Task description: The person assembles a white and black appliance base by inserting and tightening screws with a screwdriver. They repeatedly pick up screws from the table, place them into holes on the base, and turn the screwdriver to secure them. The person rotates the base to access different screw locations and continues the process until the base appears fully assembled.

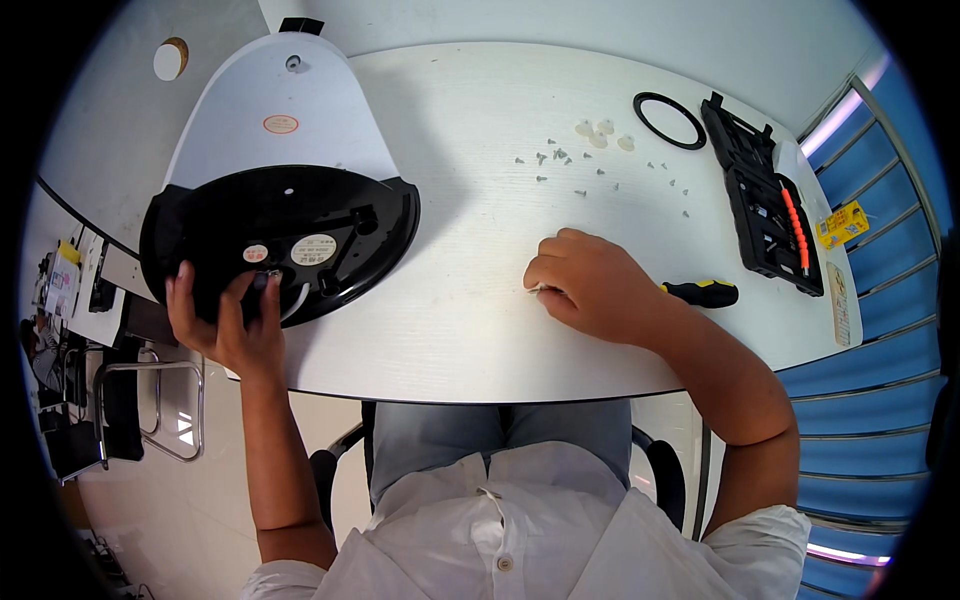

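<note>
A white appliance housing (285,105) with a rounded black base (370,235) lies at the left of the table. My left hand (235,325) reaches over the base's near edge, with its fingers bent onto the black plastic. Its thumb and forefinger close around a tiny dark part with a metallic end, too small to name. Beside them a short whitish cable (298,300) curves out. My right hand (590,285) rests on the table at the centre, its thumb and forefinger pinching a small whitish piece (540,288), mostly hidden. A black-and-yellow screwdriver (705,292) lies by the right wrist.
Several loose screws (560,155) and several translucent caps (597,135) lie scattered toward the back. A black ring (670,120) and an open black tool case (765,225) with an orange-red shaft (795,225) stand at right, next to a yellow box (842,225). The table's front edge (480,402) curves before my lap.
</note>
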Tool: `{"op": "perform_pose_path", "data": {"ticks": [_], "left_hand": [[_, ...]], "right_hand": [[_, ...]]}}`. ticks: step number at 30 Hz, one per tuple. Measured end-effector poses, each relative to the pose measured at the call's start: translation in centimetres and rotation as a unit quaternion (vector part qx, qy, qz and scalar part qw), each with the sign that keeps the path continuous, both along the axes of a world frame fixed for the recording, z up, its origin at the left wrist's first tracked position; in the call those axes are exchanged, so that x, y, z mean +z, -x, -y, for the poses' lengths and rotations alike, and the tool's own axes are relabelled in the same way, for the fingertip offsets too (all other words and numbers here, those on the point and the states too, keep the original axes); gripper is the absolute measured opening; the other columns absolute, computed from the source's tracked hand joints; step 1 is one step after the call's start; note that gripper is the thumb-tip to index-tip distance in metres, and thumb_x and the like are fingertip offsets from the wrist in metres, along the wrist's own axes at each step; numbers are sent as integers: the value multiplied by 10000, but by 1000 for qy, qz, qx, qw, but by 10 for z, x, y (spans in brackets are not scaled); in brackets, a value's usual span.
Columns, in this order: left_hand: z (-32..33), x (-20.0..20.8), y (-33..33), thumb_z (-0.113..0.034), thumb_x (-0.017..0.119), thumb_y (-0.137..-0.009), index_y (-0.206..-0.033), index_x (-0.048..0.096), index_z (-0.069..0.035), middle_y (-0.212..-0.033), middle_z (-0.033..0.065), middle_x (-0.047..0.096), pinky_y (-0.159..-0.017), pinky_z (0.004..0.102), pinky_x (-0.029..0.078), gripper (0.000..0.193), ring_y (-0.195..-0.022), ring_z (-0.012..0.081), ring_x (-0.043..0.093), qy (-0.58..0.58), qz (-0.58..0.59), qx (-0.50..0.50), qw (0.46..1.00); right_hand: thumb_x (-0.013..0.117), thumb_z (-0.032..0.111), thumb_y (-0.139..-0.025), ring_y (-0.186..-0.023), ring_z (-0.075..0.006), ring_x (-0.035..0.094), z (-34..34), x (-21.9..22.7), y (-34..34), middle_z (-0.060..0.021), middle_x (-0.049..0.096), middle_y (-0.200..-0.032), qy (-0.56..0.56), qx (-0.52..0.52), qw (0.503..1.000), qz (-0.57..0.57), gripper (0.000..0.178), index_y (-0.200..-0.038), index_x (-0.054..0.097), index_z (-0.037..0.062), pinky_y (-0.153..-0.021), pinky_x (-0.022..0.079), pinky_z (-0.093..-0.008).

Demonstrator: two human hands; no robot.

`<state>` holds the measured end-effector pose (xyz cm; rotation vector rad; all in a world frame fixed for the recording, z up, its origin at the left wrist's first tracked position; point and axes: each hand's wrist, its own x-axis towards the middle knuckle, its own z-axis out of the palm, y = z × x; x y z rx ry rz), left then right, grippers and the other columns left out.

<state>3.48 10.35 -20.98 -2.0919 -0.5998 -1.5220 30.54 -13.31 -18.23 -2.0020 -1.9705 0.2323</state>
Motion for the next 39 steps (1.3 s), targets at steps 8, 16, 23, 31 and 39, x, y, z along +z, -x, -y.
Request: {"op": "perform_pose_path", "data": {"ticks": [8, 16, 23, 31, 39], "left_hand": [[1, 0, 0, -156, 838, -658, -809, 668, -104, -1353, 107, 391, -1073, 484, 353, 233, -1288, 304, 354, 4, -3, -4, 1000], [-2, -2, 2, -177, 842, -649, -802, 669, -116, -1342, 109, 391, -1059, 481, 374, 239, -1270, 315, 368, -1, -6, 15, 1000], [-2, -3, 1, -130, 844, -635, -836, 679, -112, -1342, 112, 401, -1031, 443, 403, 261, -1272, 338, 390, 5, 0, 12, 1000], [-2, -5, 3, -133, 845, -638, -842, 683, -117, -1344, 114, 403, -1024, 436, 410, 261, -1273, 335, 390, 4, -3, 21, 1000], [-2, -3, 1, -165, 846, -647, -841, 685, -129, -1341, 109, 426, -1033, 441, 393, 255, -1276, 330, 382, -5, -5, 27, 1000]], "right_hand": [[561, 8, -796, -926, -220, 544, 6, 13, -8, -48, 592, -884, 54, -9, 998, -40, 164, -933, 628, 70, -792, 461, -343], [603, 38, -790, -884, -235, 523, 6, 1, -8, -45, 557, -872, 13, 21, 999, -33, 123, -907, 620, 72, -781, 440, -351], [599, 45, -807, -888, -237, 533, 5, -5, -10, -49, 560, -880, 13, 17, 999, -26, 83, -885, 613, 66, -781, 443, -355], [608, 32, -805, -919, -230, 532, 22, 20, -9, -46, 564, -903, 54, -49, 997, 20, 230, -1029, 612, 84, -812, 448, -365], [592, 19, -805, -875, -211, 536, 27, -1, -13, -42, 546, -885, -29, 33, 998, 47, 337, -1133, 599, 97, -758, 465, -326]]}}
